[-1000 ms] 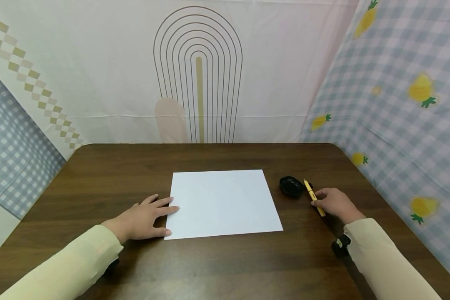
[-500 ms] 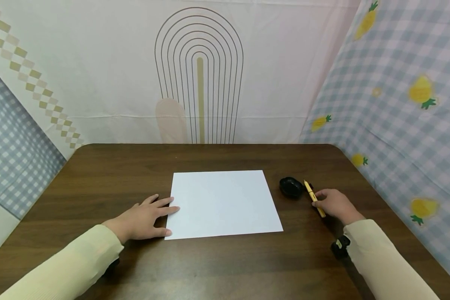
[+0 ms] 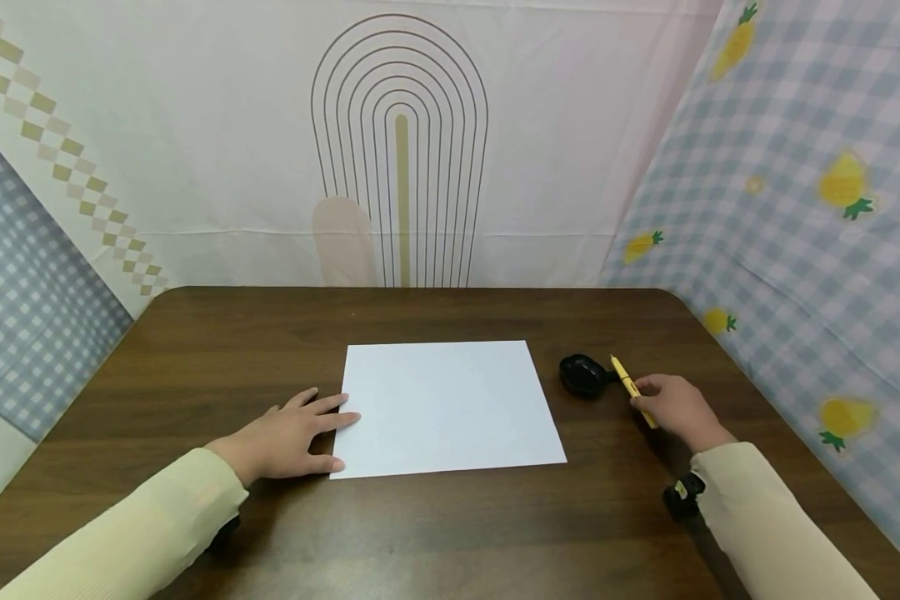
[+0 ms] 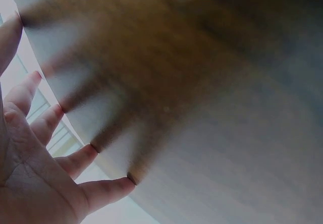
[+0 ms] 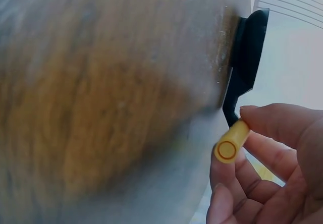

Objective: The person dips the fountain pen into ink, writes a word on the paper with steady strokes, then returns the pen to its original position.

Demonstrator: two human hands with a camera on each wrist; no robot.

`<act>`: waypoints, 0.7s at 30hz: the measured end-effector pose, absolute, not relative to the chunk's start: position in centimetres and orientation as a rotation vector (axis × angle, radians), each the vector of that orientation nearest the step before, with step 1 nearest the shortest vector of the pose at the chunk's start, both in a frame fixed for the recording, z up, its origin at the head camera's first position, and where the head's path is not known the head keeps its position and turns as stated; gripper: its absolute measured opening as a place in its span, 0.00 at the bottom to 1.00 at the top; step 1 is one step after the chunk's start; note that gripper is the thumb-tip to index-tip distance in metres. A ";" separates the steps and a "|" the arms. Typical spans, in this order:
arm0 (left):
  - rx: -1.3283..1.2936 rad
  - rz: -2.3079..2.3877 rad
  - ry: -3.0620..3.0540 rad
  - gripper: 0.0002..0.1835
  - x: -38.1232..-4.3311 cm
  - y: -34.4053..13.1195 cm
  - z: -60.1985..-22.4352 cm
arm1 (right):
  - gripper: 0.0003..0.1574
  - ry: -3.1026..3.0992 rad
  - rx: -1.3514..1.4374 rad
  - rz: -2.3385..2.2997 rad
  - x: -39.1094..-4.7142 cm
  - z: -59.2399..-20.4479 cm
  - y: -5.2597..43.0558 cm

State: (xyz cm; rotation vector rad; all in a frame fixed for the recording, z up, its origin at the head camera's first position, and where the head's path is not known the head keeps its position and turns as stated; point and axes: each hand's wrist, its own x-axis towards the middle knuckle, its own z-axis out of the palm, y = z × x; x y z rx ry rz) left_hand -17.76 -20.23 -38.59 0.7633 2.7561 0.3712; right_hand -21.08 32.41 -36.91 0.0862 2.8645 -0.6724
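In the head view a blank white sheet of paper (image 3: 450, 408) lies at the middle of the table. My left hand (image 3: 281, 437) rests at its left edge, fingers spread, with some fingertips over the paper. The left wrist view shows that hand (image 4: 35, 168) with straight fingers touching the tabletop side. On the right, my right hand (image 3: 678, 410) pinches a slim yellow pen (image 3: 622, 375) between thumb and fingers. A black spoon (image 3: 582, 376) lies just left of the pen, its handle pointing toward it. In the right wrist view the round end of the pen (image 5: 227, 152) faces the camera, overlapping the handle of the spoon (image 5: 250, 47).
The dark wooden table (image 3: 450, 533) has rounded far corners. Behind it hangs a white cloth (image 3: 225, 150) printed with arches. A blue checked cloth (image 3: 780, 250) with yellow fruit borders the right side; another checked cloth (image 3: 30, 317) is on the left.
My right hand has shifted slightly right with the yellow pen, which now stands a little apart from the spoon's bowl, with more of the spoon's handle showing. The left hand and paper have stayed put.
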 end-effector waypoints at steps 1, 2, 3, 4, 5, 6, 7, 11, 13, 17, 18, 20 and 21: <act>0.763 0.372 2.755 0.36 -17.7 -20.2 -38.6 | 0.28 2.869 0.088 -0.678 -21.1 -36.8 32.4; 0.761 0.372 2.754 0.36 -17.7 -20.2 -38.6 | 0.28 2.873 0.091 -0.685 -21.0 -36.8 32.4; 0.760 0.372 2.752 0.36 -17.7 -20.2 -38.5 | 0.28 2.877 0.094 -0.690 -21.0 -36.7 32.4; 0.759 0.373 2.751 0.36 -17.7 -20.2 -38.5 | 0.28 2.882 0.097 -0.696 -21.0 -36.6 32.4; 0.758 0.373 2.750 0.36 -17.7 -20.2 -38.5 | 0.28 2.884 0.101 -0.705 -20.9 -36.6 32.3; 0.758 0.373 2.749 0.36 -17.7 -20.2 -38.5 | 0.28 2.887 0.104 -0.716 -20.9 -36.5 32.3; 0.757 0.374 2.749 0.36 -17.7 -20.2 -38.5 | 0.28 2.891 0.104 -0.726 -20.9 -36.4 32.3; 0.760 0.369 2.748 0.37 -17.8 -20.2 -38.5 | 0.27 2.909 0.099 -0.774 -20.7 -36.4 32.2; 0.762 0.368 2.749 0.37 -17.8 -20.2 -38.6 | 0.27 2.922 0.091 -0.788 -20.6 -36.4 32.2; 0.762 0.367 2.749 0.37 -17.9 -20.2 -38.6 | 0.26 2.953 0.080 -0.793 -20.6 -36.5 32.3; 0.761 0.367 2.748 0.37 -17.9 -20.2 -38.6 | 0.26 2.959 0.080 -0.795 -20.6 -36.5 32.3; 0.759 0.365 2.749 0.37 -17.9 -20.2 -38.6 | 0.26 2.968 0.082 -0.806 -20.6 -36.5 32.2; 0.758 0.364 2.749 0.37 -17.9 -20.2 -38.6 | 0.25 2.973 0.082 -0.813 -20.5 -36.4 32.2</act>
